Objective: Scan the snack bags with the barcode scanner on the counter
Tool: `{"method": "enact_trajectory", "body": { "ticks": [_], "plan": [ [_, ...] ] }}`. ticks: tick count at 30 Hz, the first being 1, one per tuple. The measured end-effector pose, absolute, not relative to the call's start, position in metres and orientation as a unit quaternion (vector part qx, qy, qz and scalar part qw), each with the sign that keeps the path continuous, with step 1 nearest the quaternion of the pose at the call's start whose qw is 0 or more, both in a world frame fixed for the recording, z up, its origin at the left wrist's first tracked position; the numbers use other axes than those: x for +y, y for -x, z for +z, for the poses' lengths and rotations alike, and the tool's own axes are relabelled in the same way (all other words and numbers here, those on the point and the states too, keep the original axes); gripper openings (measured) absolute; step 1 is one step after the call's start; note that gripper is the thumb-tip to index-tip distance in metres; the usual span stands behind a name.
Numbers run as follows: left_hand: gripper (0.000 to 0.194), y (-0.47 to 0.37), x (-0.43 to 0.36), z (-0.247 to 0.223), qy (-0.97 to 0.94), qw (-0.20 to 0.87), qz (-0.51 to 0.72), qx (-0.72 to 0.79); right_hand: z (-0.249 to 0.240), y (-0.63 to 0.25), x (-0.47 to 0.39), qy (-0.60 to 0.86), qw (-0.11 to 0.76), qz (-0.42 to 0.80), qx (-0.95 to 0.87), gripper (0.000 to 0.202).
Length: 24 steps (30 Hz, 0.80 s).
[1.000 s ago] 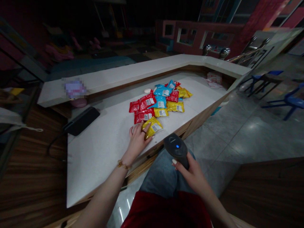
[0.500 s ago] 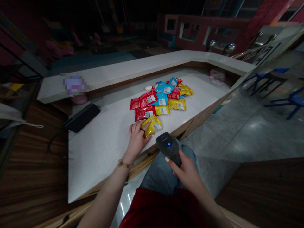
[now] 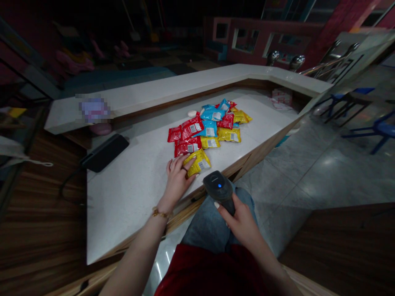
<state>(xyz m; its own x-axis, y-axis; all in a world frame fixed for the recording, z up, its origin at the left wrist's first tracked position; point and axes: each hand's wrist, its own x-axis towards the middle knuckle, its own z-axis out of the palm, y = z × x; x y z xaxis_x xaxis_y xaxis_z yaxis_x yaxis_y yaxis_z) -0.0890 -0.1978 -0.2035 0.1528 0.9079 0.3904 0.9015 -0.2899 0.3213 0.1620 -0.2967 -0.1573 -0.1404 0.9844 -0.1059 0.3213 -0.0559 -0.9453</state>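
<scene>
My left hand [image 3: 178, 176] holds a yellow snack packet [image 3: 201, 160] down on the white desk [image 3: 123, 201], fingers over its left side and thumb at the near edge. That packet lies flat with its barcode facing up. In my right hand [image 3: 240, 220] is a dark barcode scanner [image 3: 217, 188] with a lit blue light, its head near the desk's front edge and just short of the yellow packet. Beyond my left hand lie several more packets: red ones [image 3: 188, 146], blue ones [image 3: 212, 112] and yellow ones [image 3: 228, 135], many with barcodes showing.
A black device [image 3: 106, 153] with a cable sits on the desk's left part. A raised white ledge [image 3: 173, 87] runs along the back. A small pale object [image 3: 191, 113] lies behind the packets. Red-and-white boxes [image 3: 281, 98] stand in the far right corner; blue stools [image 3: 382, 127] are beyond.
The view has shifted very slightly. Both hands, the scanner and the packets keep practically the same places.
</scene>
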Motion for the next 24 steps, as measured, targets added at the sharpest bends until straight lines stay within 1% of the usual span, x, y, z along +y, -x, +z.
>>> {"method": "enact_trajectory", "body": {
  "ticks": [6, 14, 18, 21, 24],
  "plan": [
    [0.057, 0.0885, -0.1980, -0.2039, -0.762, 0.002, 0.265, 0.592, -0.1567, -0.1618, -0.2970, 0.555, 0.363, 0.458, -0.592, 0.035],
    [0.058, 0.0890, -0.1972, -0.2062, -0.758, 0.001, 0.265, 0.597, -0.1572, -0.1633, -0.2974, 0.544, 0.376, 0.454, -0.597, 0.025],
    [0.058, 0.0894, -0.1968, -0.2051, -0.761, -0.001, 0.267, 0.591, -0.1579, -0.1636, -0.2972, 0.554, 0.361, 0.455, -0.596, 0.025],
    [0.057, 0.0883, -0.1961, -0.2044, -0.759, 0.006, 0.269, 0.593, -0.1586, -0.1637, -0.2973, 0.551, 0.368, 0.453, -0.597, 0.024],
    [0.055, 0.0897, -0.1977, -0.2038, -0.750, 0.008, 0.292, 0.594, -0.1605, -0.1646, -0.2982, 0.549, 0.372, 0.458, -0.592, 0.028]
  ]
}}
